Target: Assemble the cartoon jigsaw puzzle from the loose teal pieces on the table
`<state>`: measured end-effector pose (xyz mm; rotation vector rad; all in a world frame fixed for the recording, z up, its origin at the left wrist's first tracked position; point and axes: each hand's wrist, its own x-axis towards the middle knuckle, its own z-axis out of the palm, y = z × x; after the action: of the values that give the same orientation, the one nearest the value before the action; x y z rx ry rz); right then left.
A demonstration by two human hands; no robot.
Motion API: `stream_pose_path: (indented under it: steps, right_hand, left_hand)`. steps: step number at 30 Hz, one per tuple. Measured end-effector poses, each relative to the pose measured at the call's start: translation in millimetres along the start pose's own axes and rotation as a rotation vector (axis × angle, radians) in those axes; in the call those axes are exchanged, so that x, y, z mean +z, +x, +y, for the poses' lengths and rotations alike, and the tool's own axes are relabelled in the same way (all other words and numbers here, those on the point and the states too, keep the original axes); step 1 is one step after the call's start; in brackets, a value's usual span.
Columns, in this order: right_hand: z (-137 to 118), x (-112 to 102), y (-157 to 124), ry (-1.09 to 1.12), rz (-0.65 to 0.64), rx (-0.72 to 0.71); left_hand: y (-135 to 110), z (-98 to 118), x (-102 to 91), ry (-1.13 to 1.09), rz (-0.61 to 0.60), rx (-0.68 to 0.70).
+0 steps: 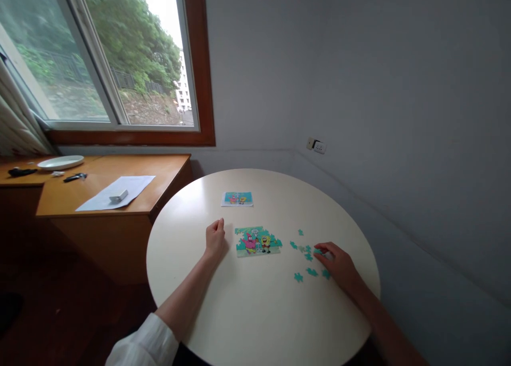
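Note:
A partly assembled jigsaw puzzle (257, 243) lies flat on the round table, showing cartoon figures on a teal background with ragged gaps along its edges. Just left of it, my left hand (215, 236) rests closed in a loose fist, apart from the puzzle, and no object shows in it. On the right, my right hand (336, 262) pinches a teal puzzle piece (318, 251) between thumb and fingers, at the edge of a scatter of loose pieces. Among these are a piece (298, 277) nearer me and another piece (301, 232) farther back.
Behind the puzzle lies a small reference picture (238, 198) on the white round table (255, 312). A wooden desk (167, 179) at left holds a paper sheet (138, 184), a small white box (118, 196) and a white plate (62, 162). Walls stand behind and right.

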<state>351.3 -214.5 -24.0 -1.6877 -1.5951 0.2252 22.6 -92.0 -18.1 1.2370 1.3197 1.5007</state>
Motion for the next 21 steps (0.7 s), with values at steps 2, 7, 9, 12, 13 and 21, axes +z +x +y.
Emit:
stream_pose_path:
  steps: [2,7,9,12,13,21]
  right_hand:
    - [0,-1,-1,-0.031,0.005,-0.011]
    - [-18,-2,0,-0.019,0.093,-0.018]
    - [-38,0,7,0.03,0.094,-0.064]
    - [-74,12,25,0.162,0.061,-0.089]
    - [-86,20,33,0.231,0.026,-0.084]
    - [-134,102,63,0.842,-0.154,0.239]
  left_hand:
    - [1,-2,0.7,0.006,-0.007,0.003]
    - [-1,-1,-0.5,-0.006,-0.016,-0.002]
    - [-1,0,-1.1,-0.011,-0.018,-0.005]
    - [-3,1,-1.3,-0.009,-0.026,0.007]
    - [-3,1,-1.3,-0.01,-0.03,0.012]
    - [-8,7,-3.5,0.007,-0.063,0.055]
